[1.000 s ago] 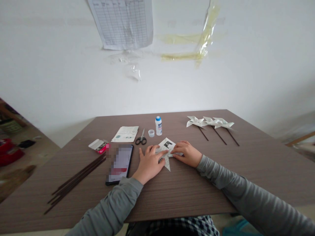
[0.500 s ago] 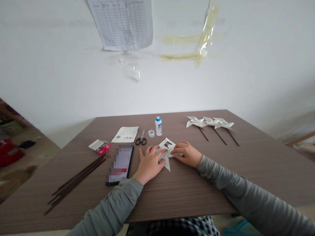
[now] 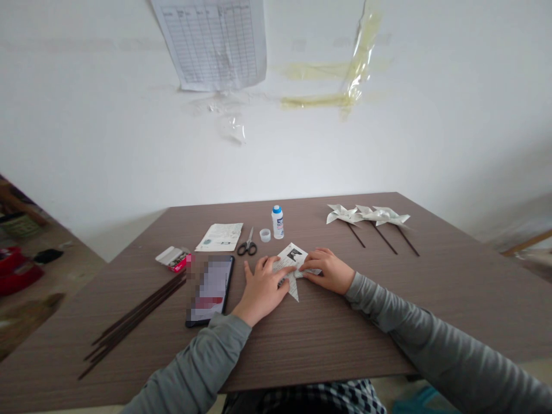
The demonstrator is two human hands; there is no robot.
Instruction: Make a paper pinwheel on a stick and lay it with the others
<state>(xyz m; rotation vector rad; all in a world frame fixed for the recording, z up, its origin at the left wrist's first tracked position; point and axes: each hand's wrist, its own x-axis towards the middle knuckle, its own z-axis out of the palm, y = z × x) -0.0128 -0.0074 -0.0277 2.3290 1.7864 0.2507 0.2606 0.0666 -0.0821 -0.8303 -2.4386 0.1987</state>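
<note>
Folded printed paper (image 3: 294,253) flat on bench (image 3: 328,339), this side of white bottle (image 3: 278,224). Left hand (image 3: 264,289) spread across it, grip released. Right hand (image 3: 330,271) appears to pinch its right side, contact partly hidden.

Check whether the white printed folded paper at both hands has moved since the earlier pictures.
No: the white printed folded paper shows no clear shift in any direction, keeping its place relative to the upright white plastic bottle with the blue top.

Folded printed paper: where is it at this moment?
In the head view, the folded printed paper lies just right of centre on the table, with the left hand and right hand touching it and the blue-topped bottle standing beyond.
</note>
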